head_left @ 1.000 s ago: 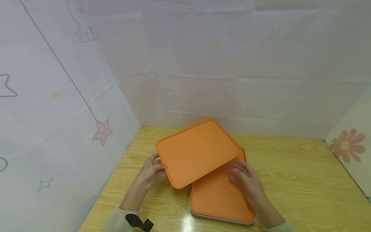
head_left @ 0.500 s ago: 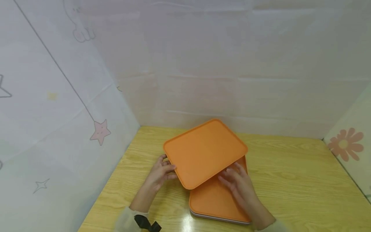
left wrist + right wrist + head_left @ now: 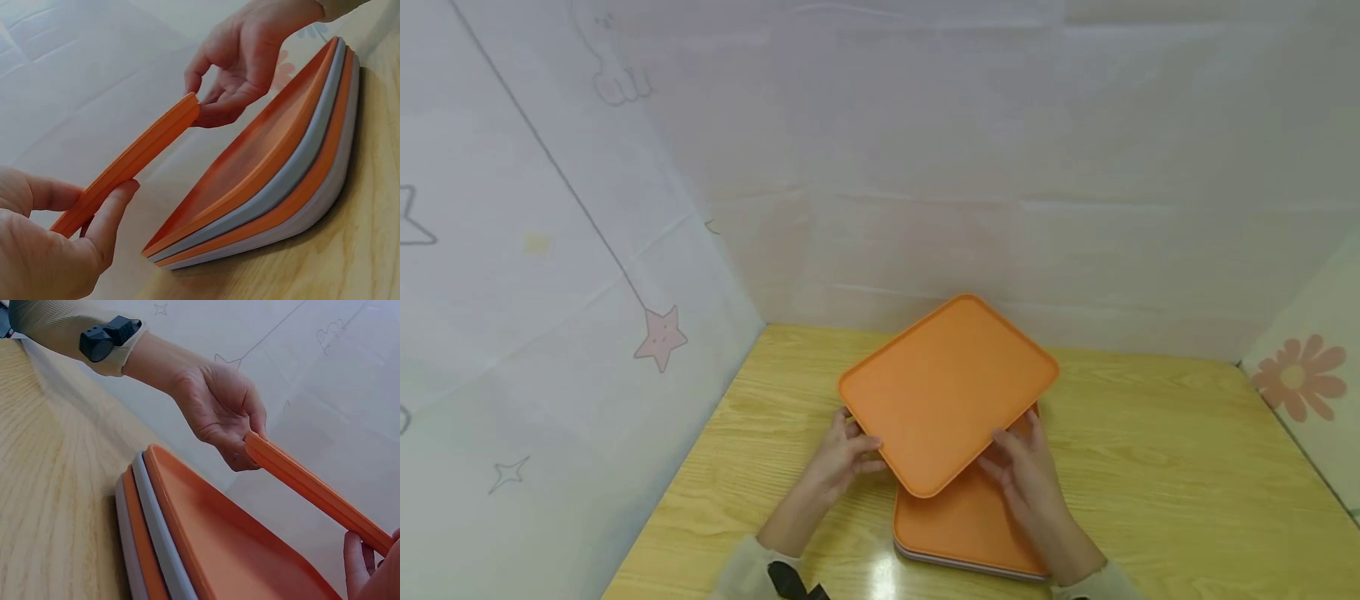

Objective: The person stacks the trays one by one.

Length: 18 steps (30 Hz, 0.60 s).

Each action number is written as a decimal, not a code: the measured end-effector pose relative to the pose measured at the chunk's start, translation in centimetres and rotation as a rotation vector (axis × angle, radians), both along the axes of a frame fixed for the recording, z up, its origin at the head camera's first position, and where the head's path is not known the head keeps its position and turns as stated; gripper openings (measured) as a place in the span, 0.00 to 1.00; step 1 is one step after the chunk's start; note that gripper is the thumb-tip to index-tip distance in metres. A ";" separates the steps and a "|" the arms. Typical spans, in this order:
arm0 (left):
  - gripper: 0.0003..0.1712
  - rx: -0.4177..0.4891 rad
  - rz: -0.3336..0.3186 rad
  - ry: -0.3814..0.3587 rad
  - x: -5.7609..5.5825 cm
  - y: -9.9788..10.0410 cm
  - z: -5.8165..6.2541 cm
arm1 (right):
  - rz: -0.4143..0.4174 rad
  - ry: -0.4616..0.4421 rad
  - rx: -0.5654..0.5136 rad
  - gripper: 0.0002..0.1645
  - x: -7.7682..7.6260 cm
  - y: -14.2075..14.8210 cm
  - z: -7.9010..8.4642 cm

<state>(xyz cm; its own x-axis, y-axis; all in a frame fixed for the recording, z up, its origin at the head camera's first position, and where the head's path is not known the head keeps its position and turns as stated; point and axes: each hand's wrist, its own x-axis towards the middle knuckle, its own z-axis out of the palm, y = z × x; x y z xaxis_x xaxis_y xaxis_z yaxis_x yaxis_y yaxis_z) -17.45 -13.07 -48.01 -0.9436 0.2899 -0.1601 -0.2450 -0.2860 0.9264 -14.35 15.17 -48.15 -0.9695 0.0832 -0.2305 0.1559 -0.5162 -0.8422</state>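
Observation:
An orange tray (image 3: 951,392) is held raised and turned at an angle above a stack of trays (image 3: 962,525). My left hand (image 3: 842,457) grips its left edge, thumb on top and fingers beneath. At the near right edge my right hand (image 3: 1026,475) pinches the rim. In the left wrist view the raised tray (image 3: 137,159) shows edge-on, apart from the stack (image 3: 281,181), which alternates orange and greyish layers. The right wrist view shows the left hand (image 3: 222,415) holding one end of the tray (image 3: 319,490).
The stack lies on a wood-grain table (image 3: 1165,467). A pale sheet (image 3: 925,167) hangs behind the table's back edge, and a printed sheet (image 3: 587,400) with stars borders the left side. A black wrist device (image 3: 106,340) sits at the left sleeve.
The raised tray has moved right with my left hand and turned slightly. My right hand has moved left from over the stack and taken hold of the tray's near edge.

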 end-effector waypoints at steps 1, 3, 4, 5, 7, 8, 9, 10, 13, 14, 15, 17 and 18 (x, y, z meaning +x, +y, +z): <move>0.38 -0.001 0.001 0.006 0.1 0.2 -0.1 | -0.008 -0.002 -0.002 0.51 -0.1 0.1 0.0; 0.38 0.006 -0.001 0.023 0.2 0.5 -0.2 | -0.021 0.002 -0.002 0.49 -0.3 0.3 0.2; 0.38 0.010 -0.003 0.029 0.2 0.7 -0.3 | -0.028 0.007 -0.006 0.48 -0.4 0.5 0.2; 0.39 0.014 -0.008 0.035 0.3 0.8 -0.3 | -0.028 0.012 -0.008 0.47 -0.4 0.6 0.3; 0.40 0.021 -0.022 0.044 0.3 1.0 -0.3 | -0.028 0.017 -0.026 0.46 -0.5 1.0 0.4; 0.40 0.025 -0.030 0.046 0.3 1.0 -0.2 | -0.022 0.019 -0.033 0.46 -0.5 1.2 0.5; 0.39 0.032 -0.037 0.041 0.3 1.0 -0.2 | -0.016 0.019 -0.039 0.47 -0.6 1.4 0.6; 0.37 0.033 -0.042 0.043 0.2 1.0 -0.1 | -0.008 0.019 -0.041 0.47 -0.6 1.7 0.7; 0.26 0.071 -0.049 0.033 -0.3 0.5 0.0 | 0.021 0.021 -0.043 0.48 -0.6 2.5 0.9; 0.22 0.087 -0.046 0.031 -0.6 0.3 0.0 | 0.030 0.025 -0.035 0.48 -0.6 2.8 1.0; 0.19 0.103 -0.046 0.033 -0.8 0.0 0.1 | 0.040 0.026 -0.032 0.48 -0.6 3.1 1.0; 0.16 0.136 -0.050 0.044 -1.4 -0.6 0.1 | 0.066 0.032 -0.025 0.48 -0.6 3.7 1.0; 0.17 0.147 -0.058 0.049 -1.8 -0.9 0.2 | 0.076 0.034 -0.021 0.48 -0.6 4.0 1.0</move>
